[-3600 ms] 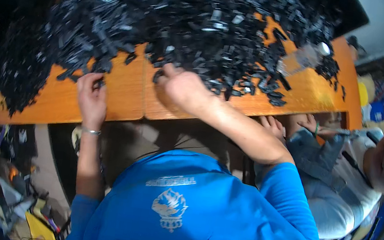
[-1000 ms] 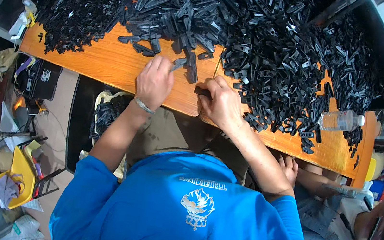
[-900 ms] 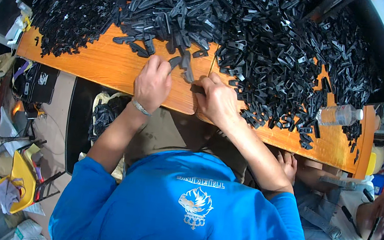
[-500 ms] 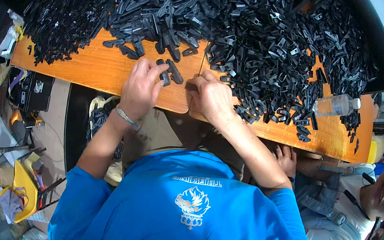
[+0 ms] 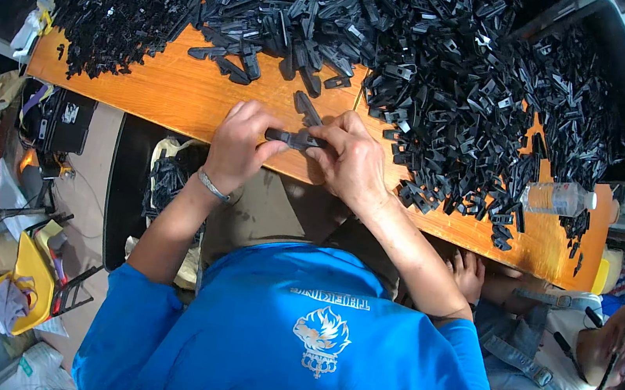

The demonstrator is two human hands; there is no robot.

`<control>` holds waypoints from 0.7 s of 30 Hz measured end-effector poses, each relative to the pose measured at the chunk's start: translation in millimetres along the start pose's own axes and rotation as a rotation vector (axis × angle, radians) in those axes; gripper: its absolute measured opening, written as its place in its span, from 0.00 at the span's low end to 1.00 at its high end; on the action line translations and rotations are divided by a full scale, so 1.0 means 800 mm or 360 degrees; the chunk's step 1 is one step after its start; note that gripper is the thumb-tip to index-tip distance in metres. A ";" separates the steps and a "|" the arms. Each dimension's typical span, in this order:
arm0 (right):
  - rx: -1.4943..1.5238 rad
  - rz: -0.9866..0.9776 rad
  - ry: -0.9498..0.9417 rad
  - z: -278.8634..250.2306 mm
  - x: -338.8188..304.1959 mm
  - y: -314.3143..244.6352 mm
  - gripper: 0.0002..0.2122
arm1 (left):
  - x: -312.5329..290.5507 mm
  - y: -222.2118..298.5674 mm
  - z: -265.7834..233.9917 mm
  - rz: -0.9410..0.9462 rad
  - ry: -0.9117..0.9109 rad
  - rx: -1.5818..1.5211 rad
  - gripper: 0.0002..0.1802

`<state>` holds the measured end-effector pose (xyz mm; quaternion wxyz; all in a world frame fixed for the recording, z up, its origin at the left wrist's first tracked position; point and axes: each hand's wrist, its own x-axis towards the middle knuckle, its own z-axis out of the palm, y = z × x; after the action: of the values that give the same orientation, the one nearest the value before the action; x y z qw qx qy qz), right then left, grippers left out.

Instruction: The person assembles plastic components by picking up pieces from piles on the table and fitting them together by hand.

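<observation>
A dark elongated plastic part (image 5: 288, 138) spans the gap between my hands, just above the table's near edge. My left hand (image 5: 241, 146) pinches its left end between thumb and fingers. At its right end, my right hand (image 5: 352, 159) closes its thumb and fingertips on the same part; whether a smaller piece is also in those fingers is hidden. A second long black part (image 5: 306, 106) lies on the wood right behind my right fingertips, its near end partly covered.
Heaps of black plastic pieces (image 5: 444, 94) cover the back and right of the wooden table (image 5: 143, 106). A clear bottle (image 5: 559, 199) lies on its side at the right. Beside me on the right sits another person (image 5: 554, 369), one hand near my right forearm.
My hands have come together on the black part. My left hand has moved it away from the second part, and my right hand has taken hold of its right end.
</observation>
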<state>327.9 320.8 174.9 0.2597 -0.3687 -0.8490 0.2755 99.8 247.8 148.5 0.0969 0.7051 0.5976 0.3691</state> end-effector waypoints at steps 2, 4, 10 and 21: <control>-0.0015 0.0024 -0.0025 0.003 0.003 0.005 0.14 | -0.001 -0.004 -0.001 -0.0020 -0.0027 0.0034 0.18; -0.0031 0.0059 -0.0059 0.002 0.003 0.009 0.14 | -0.004 -0.002 -0.001 -0.0075 -0.0085 0.0016 0.18; -0.0063 0.0078 -0.0153 -0.002 0.005 0.025 0.13 | 0.000 -0.003 0.005 -0.0024 -0.0082 -0.0058 0.15; -0.0103 -0.0368 -0.0226 0.024 0.001 0.009 0.13 | -0.022 -0.015 -0.088 -0.0556 -0.0662 0.0134 0.13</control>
<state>318.4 319.9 156.8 0.2170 -0.2562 -0.9105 0.2415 45.4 213.7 184.5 0.2502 0.6554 0.6924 0.1689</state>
